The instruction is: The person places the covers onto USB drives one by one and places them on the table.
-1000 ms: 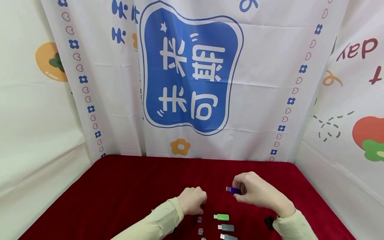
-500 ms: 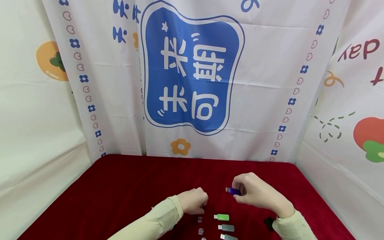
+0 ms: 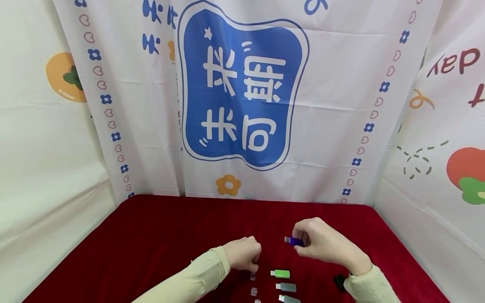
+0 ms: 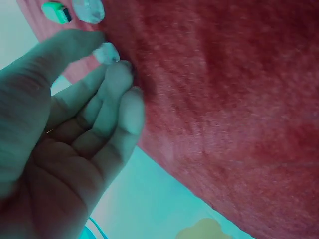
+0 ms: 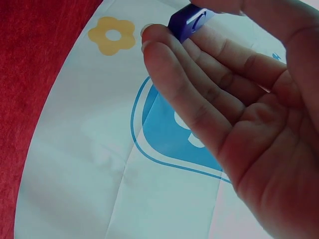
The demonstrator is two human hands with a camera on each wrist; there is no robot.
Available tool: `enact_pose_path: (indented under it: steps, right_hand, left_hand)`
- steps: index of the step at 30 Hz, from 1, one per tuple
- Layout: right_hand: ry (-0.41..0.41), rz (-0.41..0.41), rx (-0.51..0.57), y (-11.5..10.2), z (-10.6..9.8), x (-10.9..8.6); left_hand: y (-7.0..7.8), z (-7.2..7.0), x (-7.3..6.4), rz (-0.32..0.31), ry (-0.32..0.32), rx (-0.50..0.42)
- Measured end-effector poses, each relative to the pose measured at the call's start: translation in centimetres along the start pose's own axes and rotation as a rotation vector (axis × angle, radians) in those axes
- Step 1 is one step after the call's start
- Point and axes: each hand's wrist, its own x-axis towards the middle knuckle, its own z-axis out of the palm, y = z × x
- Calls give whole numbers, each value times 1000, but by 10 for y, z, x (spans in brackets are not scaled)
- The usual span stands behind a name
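My right hand (image 3: pixel 326 242) holds a purple USB stick (image 3: pixel 295 241) above the red cloth, its metal plug pointing left. In the right wrist view the purple body shows between thumb and fingertips. The left hand (image 3: pixel 242 253) is low over the cloth, left of the stick. In the left wrist view its thumb and fingertips pinch a small clear cap (image 4: pixel 107 53); the head view hides this one behind the hand. Just below the left fingers lies another clear cap (image 3: pixel 253 276). A green USB stick (image 3: pixel 280 274) lies to the right of that cap.
Two grey USB sticks (image 3: pixel 286 287) lie nearer than the green one. Clear caps (image 3: pixel 254 291) lie in a column to their left. A dark object (image 3: pixel 339 282) sits by the right sleeve. White printed curtains (image 3: pixel 322 126) enclose the cloth-covered table (image 3: pixel 170 227).
Both hands stay almost in place. The left hand has shifted very slightly toward the near cap, and the purple USB stick has hardly moved.
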Motion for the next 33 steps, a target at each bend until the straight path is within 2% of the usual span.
enact_pose_path:
  steps: [5,10,15,20,25,33]
  right_hand:
    - [1,-13,6,-1,0,1]
    - [6,-2,-8,-1,0,0]
    - [20,-12,-11,-3,-2,-2]
    - [67,-54,-26,-6,-4,-1]
    - [99,-97,-55,-8,-6,-2]
    - [151,-131,-93,-12,-7,-3]
  left_hand:
    - [-4,-2,-2,18,34,-55]
    - [-5,-16,-11,48,110,-200]
    - [8,-39,-22,68,205,-372]
    - [24,-57,-31,86,288,-482]
    - [26,-65,-36,84,354,-512]
    - [28,-78,-41,147,436,-520]
